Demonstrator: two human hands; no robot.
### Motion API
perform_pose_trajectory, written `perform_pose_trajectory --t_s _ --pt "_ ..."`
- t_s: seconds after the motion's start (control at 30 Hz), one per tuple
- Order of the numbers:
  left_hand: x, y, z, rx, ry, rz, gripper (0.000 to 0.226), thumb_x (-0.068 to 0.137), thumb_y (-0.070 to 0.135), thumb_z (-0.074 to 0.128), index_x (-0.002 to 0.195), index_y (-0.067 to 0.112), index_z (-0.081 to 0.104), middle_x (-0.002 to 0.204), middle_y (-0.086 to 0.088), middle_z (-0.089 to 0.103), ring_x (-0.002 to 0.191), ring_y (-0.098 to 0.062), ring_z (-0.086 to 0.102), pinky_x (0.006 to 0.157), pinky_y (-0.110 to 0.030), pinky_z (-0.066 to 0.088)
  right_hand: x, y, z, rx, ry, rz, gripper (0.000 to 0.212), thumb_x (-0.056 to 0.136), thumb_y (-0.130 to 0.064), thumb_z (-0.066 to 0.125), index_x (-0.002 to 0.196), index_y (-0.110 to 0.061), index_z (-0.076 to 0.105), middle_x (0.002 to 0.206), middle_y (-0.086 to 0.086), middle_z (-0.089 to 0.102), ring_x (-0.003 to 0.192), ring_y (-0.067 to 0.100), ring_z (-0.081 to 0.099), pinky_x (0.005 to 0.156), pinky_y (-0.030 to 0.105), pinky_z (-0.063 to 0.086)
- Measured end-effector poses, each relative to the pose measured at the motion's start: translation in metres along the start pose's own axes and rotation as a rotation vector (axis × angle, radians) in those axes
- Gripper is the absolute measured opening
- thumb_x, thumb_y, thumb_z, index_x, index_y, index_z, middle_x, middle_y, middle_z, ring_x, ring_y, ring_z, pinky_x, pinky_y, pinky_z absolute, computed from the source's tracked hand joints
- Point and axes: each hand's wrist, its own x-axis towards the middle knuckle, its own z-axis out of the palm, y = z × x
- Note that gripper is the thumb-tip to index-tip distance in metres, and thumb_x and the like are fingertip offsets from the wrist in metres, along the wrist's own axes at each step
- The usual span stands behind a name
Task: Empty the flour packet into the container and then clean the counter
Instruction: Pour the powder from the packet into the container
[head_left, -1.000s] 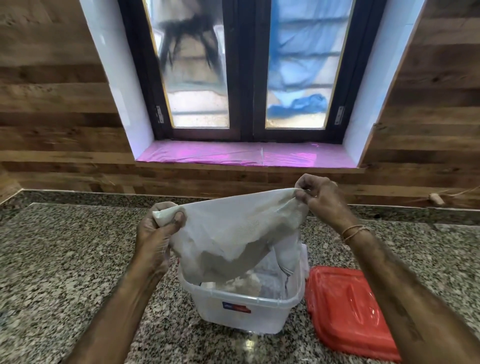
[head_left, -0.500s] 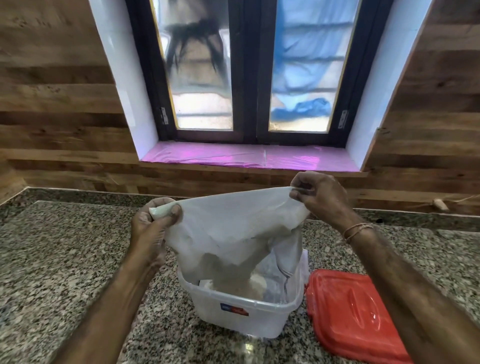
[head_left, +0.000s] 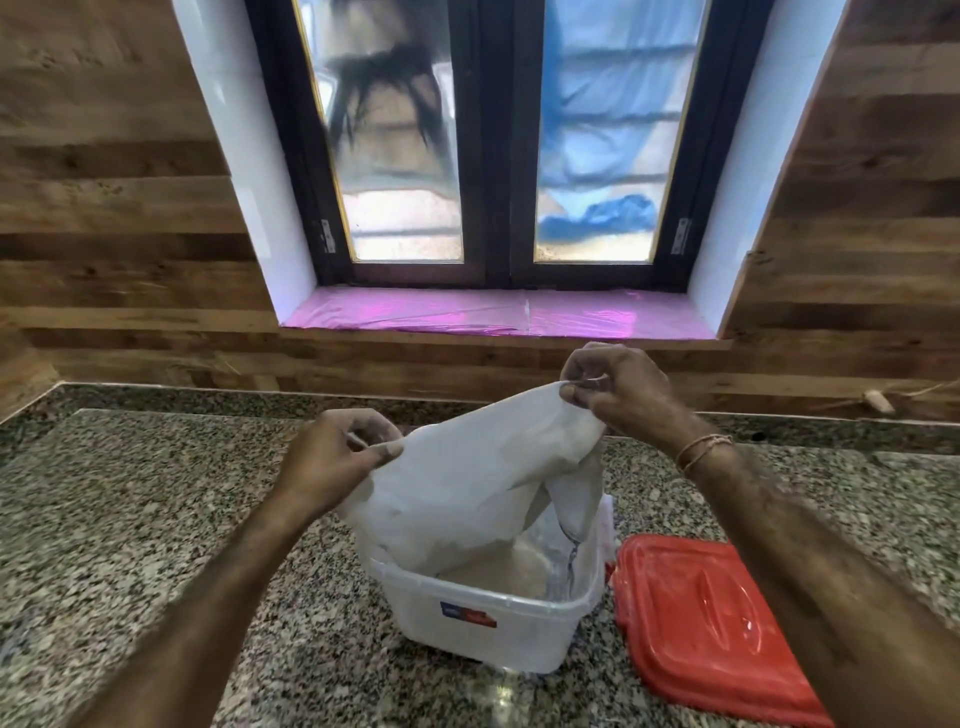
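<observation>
Flour packet (head_left: 467, 483) was held upside down over container (head_left: 488, 623), mouth inside it. Left hand (head_left: 332, 462) pinched near-left corner, right hand (head_left: 618, 395) pinched far-right corner, higher. Flour (head_left: 504, 571) was piled in container. Red lid (head_left: 711, 623) lay flat just right of container on granite counter (head_left: 130, 519). 2 bangles (head_left: 701, 449) on right wrist.

Speckled polished granite counter (head_left: 130, 519), translucent plastic container (head_left: 498, 631), glossy red lid (head_left: 711, 623)

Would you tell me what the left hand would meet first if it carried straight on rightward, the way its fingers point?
Probably the flour packet the left hand already pinches, then the right hand; depth is unclear.
</observation>
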Motion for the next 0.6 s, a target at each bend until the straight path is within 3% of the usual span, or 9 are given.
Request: perform_pose_trajectory --t_s 0.1,0.17,0.27,0.33,0.43,0.5,0.6 --pt "0.004 0.027 0.027 0.128 -0.058 0.049 0.012 0.079 0.043 0.083 0.083 0.034 0.076 0.08 0.018 0.074 0.076 -0.004 0.07 0.071 -0.031 0.058 0.001 -0.01 0.007 0.071 0.007 -0.001 0.012 0.086 -0.026 0.079 0.081 -0.031 0.069 0.091 -0.016 0.07 0.091 0.007 0.07 0.082 0.041 0.06" --pt "0.008 0.046 0.049 0.139 -0.004 0.1 0.02 0.078 0.049 0.079 0.083 0.03 0.074 0.076 0.013 0.073 0.074 -0.008 0.067 0.066 -0.032 0.053 0.002 -0.014 0.011 0.119 0.017 -0.026 0.011 0.085 -0.023 0.079 0.081 -0.029 0.071 0.087 -0.013 0.071 0.091 0.012 0.071 0.083 0.044 0.06" --pt "0.014 0.071 0.066 0.128 0.1 0.152 0.029 0.085 0.043 0.073 0.075 0.018 0.064 0.061 0.004 0.058 0.06 -0.006 0.054 0.055 -0.03 0.038 -0.001 -0.016 0.013 0.239 0.052 -0.047 0.004 0.087 -0.018 0.077 0.088 -0.019 0.073 0.089 -0.005 0.073 0.089 0.013 0.069 0.079 0.038 0.058" --pt "0.021 0.07 0.067 0.085 0.076 0.158 0.028 0.089 0.042 0.068 0.073 0.019 0.064 0.058 0.002 0.056 0.057 -0.007 0.052 0.055 -0.03 0.035 -0.007 -0.007 0.011 0.41 0.064 0.021 0.02 0.088 -0.022 0.078 0.106 -0.017 0.071 0.102 -0.004 0.071 0.092 0.011 0.065 0.078 0.032 0.056" --pt "0.028 0.049 0.061 -0.01 -0.009 0.147 0.029 0.088 0.048 0.059 0.074 0.023 0.066 0.059 -0.002 0.062 0.057 -0.016 0.058 0.057 -0.035 0.047 -0.029 0.017 0.016 0.681 -0.057 0.223 0.045 0.088 -0.027 0.079 0.127 -0.015 0.059 0.118 0.004 0.068 0.104 0.017 0.067 0.081 0.029 0.059" --pt "0.03 0.042 0.059 -0.091 -0.03 0.125 0.028 0.088 0.044 0.058 0.071 0.024 0.067 0.058 -0.004 0.063 0.053 -0.014 0.056 0.057 -0.035 0.048 -0.048 0.033 0.032 0.702 -0.121 0.276 0.038 0.088 -0.025 0.079 0.12 -0.01 0.064 0.113 0.006 0.072 0.103 0.019 0.07 0.079 0.025 0.059" --pt "0.033 0.043 0.06 -0.152 -0.029 0.12 0.029 0.089 0.039 0.058 0.067 0.024 0.068 0.055 -0.002 0.063 0.05 -0.011 0.054 0.058 -0.029 0.042 -0.065 0.045 0.057 0.709 -0.057 0.329 0.03 0.086 -0.021 0.081 0.112 -0.013 0.071 0.109 0.008 0.076 0.107 0.026 0.072 0.088 0.039 0.062"
